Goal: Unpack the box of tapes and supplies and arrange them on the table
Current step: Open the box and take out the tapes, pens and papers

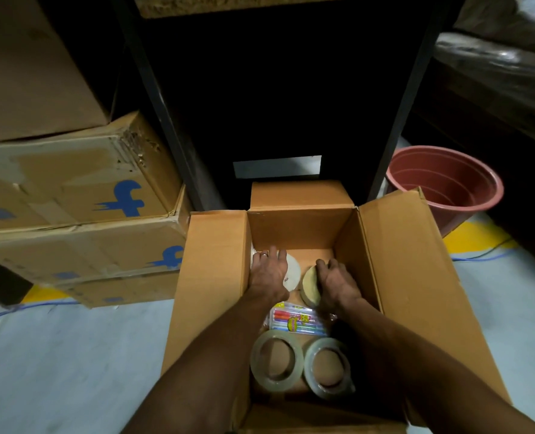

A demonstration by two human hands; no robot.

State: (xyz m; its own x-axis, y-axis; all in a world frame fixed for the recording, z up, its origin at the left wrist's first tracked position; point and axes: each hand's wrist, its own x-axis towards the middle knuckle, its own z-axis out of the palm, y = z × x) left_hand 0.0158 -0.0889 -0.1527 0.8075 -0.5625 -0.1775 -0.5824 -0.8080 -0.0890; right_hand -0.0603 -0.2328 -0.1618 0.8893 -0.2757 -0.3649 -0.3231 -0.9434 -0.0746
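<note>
An open cardboard box (216, 277) stands on the floor below me, flaps spread. Both my arms reach down into it. My left hand (267, 272) lies on a white round roll (293, 272) at the box's far left, fingers spread over it. My right hand (335, 283) grips a tan tape roll (311, 288) that stands tilted on edge. A clear packet of coloured pens (294, 319) lies between my forearms. Two clear tape rolls (277, 361) (329, 368) lie flat side by side at the near end of the box.
Stacked cardboard cartons (72, 198) with blue logos sit at the left. A dark metal rack frame (166, 104) rises behind the box. A red plastic bucket (448, 186) stands at the right. Blue cable and yellow floor marking run across the pale floor (56, 355).
</note>
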